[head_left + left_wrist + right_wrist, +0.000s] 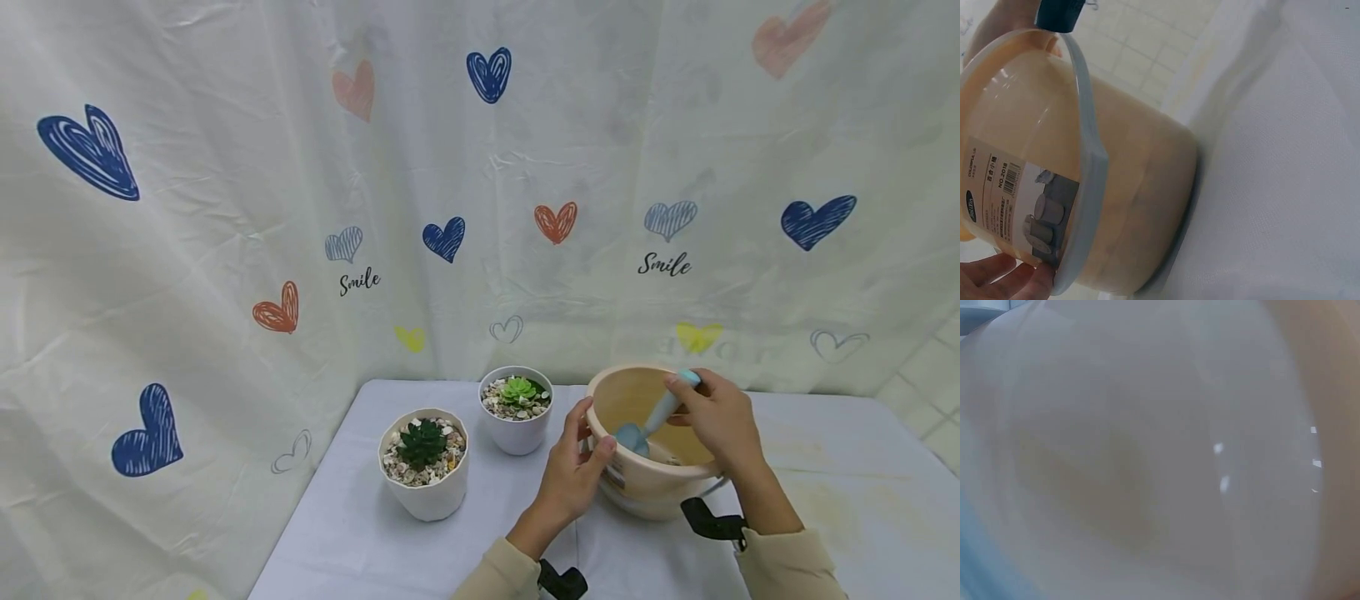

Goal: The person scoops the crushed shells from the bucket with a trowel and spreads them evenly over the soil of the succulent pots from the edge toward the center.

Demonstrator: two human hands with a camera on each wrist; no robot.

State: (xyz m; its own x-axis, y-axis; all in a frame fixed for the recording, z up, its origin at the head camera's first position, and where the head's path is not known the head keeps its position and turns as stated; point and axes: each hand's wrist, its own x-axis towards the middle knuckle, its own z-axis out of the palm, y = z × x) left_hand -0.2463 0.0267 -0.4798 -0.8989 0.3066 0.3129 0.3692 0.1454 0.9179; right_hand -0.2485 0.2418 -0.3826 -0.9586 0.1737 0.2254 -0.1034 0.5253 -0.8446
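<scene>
A cream plastic bucket (637, 493) stands on the right part of the table. My left hand (564, 473) grips its near-left rim, thumb on the outside. In the left wrist view, those fingertips lie by the printed label (1013, 194) and the bucket's grey-blue carrying handle (1092, 187). My right hand (723, 421) reaches over the right rim and holds a small blue garden trowel (664, 411) by its grip, blade down inside the bucket. Some pale bits show low inside, partly hidden by the front rim. Only the bucket's smooth wall (1166, 425) fills most of the right wrist view.
Left of the bucket are two white pots with pebbles: one with a dark green succulent (422, 443), one farther back with a light green succulent (519, 390). A white cloth covers the table (337, 533). Behind hangs a heart-printed curtain (450, 150).
</scene>
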